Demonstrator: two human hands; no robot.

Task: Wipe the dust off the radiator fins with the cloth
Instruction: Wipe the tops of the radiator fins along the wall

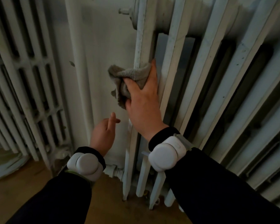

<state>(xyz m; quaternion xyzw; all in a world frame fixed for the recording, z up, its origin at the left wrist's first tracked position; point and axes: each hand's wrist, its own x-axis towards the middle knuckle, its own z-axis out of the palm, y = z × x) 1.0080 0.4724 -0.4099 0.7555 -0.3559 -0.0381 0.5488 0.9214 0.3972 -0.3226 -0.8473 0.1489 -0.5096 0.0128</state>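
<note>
A white cast-iron radiator [208, 78] with tall vertical fins fills the right half of the view. My right hand [144, 101] grips a grey cloth [129, 76], which is wrapped round the radiator's leftmost fin at mid height. The thumb pins the cloth on the left side of the fin and the fingers reach behind its right side. My left hand [103, 135] hovers lower and to the left in front of the wall, holding nothing, its fingers loosely curled.
A second white radiator [23, 78] stands at the left. A white wall panel [100, 62] lies between the two. A pipe fitting [115, 170] joins the right radiator near the wooden floor [39, 183]. Both wrists carry white bands.
</note>
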